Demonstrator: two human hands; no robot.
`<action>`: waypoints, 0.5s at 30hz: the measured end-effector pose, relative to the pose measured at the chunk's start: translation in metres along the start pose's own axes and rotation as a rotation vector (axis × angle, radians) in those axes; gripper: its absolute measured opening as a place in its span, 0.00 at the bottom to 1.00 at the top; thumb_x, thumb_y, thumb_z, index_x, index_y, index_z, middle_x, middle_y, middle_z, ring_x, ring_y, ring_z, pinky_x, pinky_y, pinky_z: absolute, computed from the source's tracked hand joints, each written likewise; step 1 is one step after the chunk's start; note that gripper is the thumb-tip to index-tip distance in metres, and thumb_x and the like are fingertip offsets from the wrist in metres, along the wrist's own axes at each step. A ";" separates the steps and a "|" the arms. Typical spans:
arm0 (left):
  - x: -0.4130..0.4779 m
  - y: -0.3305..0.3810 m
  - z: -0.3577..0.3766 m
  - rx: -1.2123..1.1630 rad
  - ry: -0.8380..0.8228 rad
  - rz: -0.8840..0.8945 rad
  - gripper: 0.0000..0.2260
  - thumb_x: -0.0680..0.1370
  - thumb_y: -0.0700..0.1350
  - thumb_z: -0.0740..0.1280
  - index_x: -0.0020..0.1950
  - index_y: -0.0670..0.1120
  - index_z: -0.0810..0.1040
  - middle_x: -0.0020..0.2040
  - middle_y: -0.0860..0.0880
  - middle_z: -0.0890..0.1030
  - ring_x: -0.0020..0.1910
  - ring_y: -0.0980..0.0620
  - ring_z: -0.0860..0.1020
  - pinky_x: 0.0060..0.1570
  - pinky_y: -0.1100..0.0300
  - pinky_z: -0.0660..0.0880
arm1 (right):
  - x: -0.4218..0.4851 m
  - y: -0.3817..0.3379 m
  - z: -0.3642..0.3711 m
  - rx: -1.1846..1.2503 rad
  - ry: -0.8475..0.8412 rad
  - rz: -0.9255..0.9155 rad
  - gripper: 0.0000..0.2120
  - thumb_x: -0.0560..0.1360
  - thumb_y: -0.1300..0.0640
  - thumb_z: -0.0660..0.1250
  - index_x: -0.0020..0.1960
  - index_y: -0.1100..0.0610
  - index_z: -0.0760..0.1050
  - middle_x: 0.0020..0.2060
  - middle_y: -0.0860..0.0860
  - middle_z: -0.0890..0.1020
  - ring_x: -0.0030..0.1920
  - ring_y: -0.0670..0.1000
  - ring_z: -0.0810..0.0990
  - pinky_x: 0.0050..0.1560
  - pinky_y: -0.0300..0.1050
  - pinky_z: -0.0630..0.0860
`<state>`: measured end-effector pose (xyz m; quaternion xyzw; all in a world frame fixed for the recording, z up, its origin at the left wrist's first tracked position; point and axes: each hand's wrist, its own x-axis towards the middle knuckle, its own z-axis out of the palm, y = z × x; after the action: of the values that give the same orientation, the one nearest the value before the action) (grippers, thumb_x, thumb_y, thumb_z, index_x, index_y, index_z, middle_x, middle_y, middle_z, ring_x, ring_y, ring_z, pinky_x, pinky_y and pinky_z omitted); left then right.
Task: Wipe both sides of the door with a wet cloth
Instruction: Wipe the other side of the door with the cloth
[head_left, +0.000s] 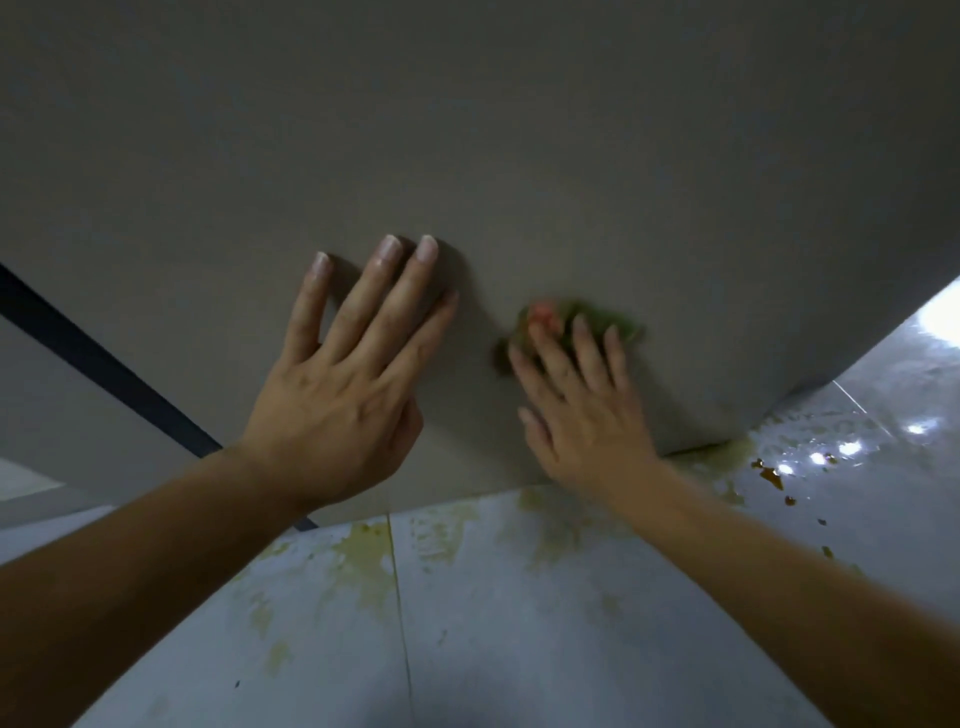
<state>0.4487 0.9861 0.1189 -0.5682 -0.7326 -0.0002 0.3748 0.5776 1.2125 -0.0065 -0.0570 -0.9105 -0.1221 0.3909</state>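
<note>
A plain grey-beige door (519, 156) fills the upper part of the view, seen from close up and looking down along it. My left hand (348, 384) lies flat on the door's lower part with fingers spread and straight. To its right, my right hand (576, 405) presses a small green and orange cloth (623, 322) against the door with straight fingers; most of the cloth is hidden under the fingers, and hand and cloth are blurred.
Below the door lies a wet, glossy tiled floor (519, 623) with yellow-green smears and brown spots (771, 475) at the right. A dark frame strip (104, 364) runs diagonally at the left, beside a pale wall.
</note>
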 end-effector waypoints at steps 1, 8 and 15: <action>-0.002 0.001 0.002 -0.008 0.001 -0.013 0.36 0.76 0.46 0.62 0.83 0.42 0.57 0.84 0.39 0.46 0.83 0.38 0.47 0.79 0.36 0.43 | 0.014 0.004 0.000 -0.003 0.023 0.017 0.33 0.81 0.45 0.55 0.84 0.51 0.52 0.84 0.52 0.51 0.83 0.61 0.45 0.80 0.66 0.40; -0.004 0.003 -0.003 -0.032 0.012 -0.115 0.38 0.74 0.46 0.64 0.83 0.42 0.56 0.84 0.39 0.44 0.83 0.38 0.46 0.79 0.36 0.43 | -0.025 -0.001 -0.011 -0.140 -0.190 -0.385 0.30 0.72 0.47 0.74 0.72 0.47 0.76 0.74 0.46 0.74 0.74 0.52 0.69 0.76 0.57 0.59; -0.014 -0.001 -0.013 -0.036 -0.002 -0.223 0.41 0.73 0.47 0.67 0.83 0.40 0.55 0.84 0.38 0.44 0.83 0.37 0.45 0.78 0.33 0.44 | 0.141 0.027 -0.083 -0.024 0.201 -0.116 0.34 0.81 0.43 0.56 0.84 0.48 0.52 0.82 0.51 0.52 0.83 0.56 0.39 0.77 0.65 0.34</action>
<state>0.4557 0.9685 0.1213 -0.4896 -0.7916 -0.0545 0.3616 0.5437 1.2174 0.1554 0.0037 -0.8671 -0.1605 0.4716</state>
